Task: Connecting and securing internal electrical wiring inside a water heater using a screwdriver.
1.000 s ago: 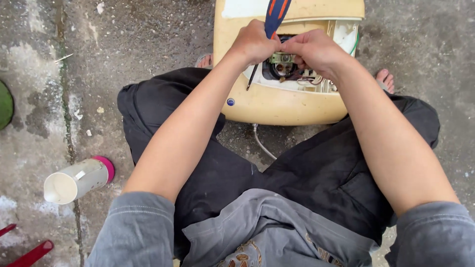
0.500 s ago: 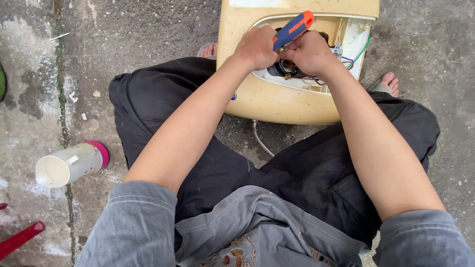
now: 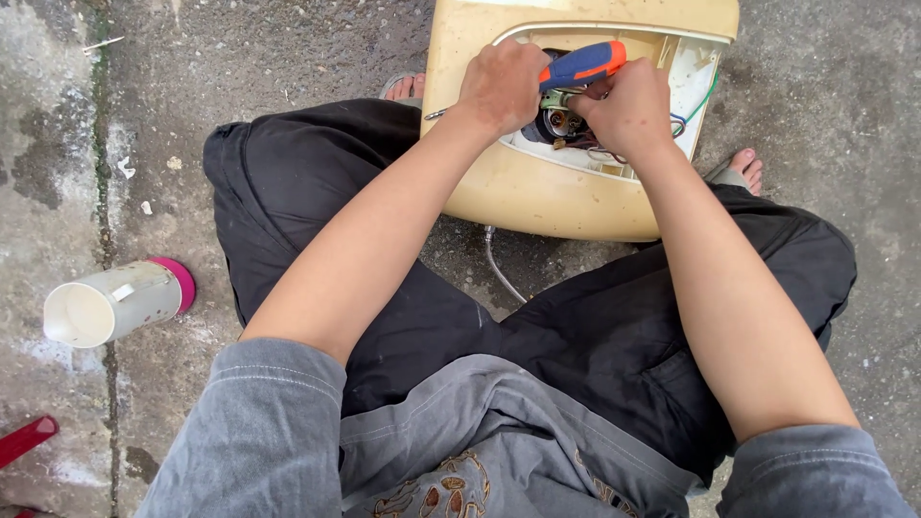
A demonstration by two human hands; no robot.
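I sit cross-legged on concrete with a cream-yellow appliance casing between my feet. Its opened compartment shows a round metal part and coloured wires. My left hand is closed around a screwdriver with an orange and blue handle; its metal shaft tip sticks out to the left below the wrist. My right hand rests at the compartment, fingers pinched on small parts beside the handle; what they grip is hidden.
A white plastic cup with a pink base lies on its side on the concrete at the left. A red object shows at the lower left edge. A thin cable runs out from under the casing.
The screwdriver has tipped from upright to lying nearly level across my hands. The view has shifted, so the casing and hands sit lower and further right in frame.
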